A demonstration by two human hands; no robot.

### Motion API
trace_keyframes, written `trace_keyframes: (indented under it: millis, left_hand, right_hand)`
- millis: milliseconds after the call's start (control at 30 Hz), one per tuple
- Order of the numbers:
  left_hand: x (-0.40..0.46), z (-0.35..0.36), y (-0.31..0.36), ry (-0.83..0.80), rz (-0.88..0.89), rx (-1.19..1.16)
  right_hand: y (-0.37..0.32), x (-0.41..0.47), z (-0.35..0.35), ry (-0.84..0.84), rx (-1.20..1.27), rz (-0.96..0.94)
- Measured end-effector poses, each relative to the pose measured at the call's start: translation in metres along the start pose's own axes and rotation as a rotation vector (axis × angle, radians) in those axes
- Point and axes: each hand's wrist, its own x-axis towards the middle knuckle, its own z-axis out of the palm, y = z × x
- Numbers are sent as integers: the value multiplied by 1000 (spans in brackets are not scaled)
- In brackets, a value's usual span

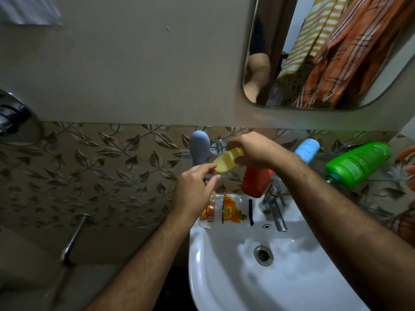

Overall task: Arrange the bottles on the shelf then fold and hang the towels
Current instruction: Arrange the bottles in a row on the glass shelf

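So the right hand (251, 151) is wrapped around the top end of a small yellow bottle (226, 161), holding it tipped on its side just above the glass shelf (224, 175) that runs over the sink (224, 277). The left hand (193, 187) has its fingertips pinched up against the bottle's bottom end, steadying it more than really gripping it, I'd say. Using the tap (272, 205) as the landmark: the yellow bottle is up and to the left of it, a red bottle (256, 181) sits right above it, a grey bottle (199, 149) further left, and a light blue bottle (306, 150) and a big green bottle (357, 163) are lying on their sides off to the right. The towels (332, 52) only show up in the mirror, hanging bunched, so that part looks untouched. My worry: the shelf is narrow and see-through, so its front edge is easy to misjudge, and a bottle set down off-centre could tip off into the sink. The right forearm also passes close over the red bottle, so pulling back carelessly could knock it.
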Motion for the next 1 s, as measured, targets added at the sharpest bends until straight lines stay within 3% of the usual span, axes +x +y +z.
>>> trace_keyframes:
  millis: [300, 533, 767, 1000]
  left_hand:
    - [0, 10, 11, 43, -158, 21]
    - [-5, 19, 23, 111, -258, -260]
    - [3, 37, 43, 168, -293, -504]
    - [15, 52, 42, 197, -316, -405]
  right_hand:
    - [-3, 2, 11, 63, -140, -149]
    - [17, -7, 7, 95, 11, -180]
    - [35, -12, 11, 222, 545, -103]
    - [37, -16, 18, 163, 832, -28]
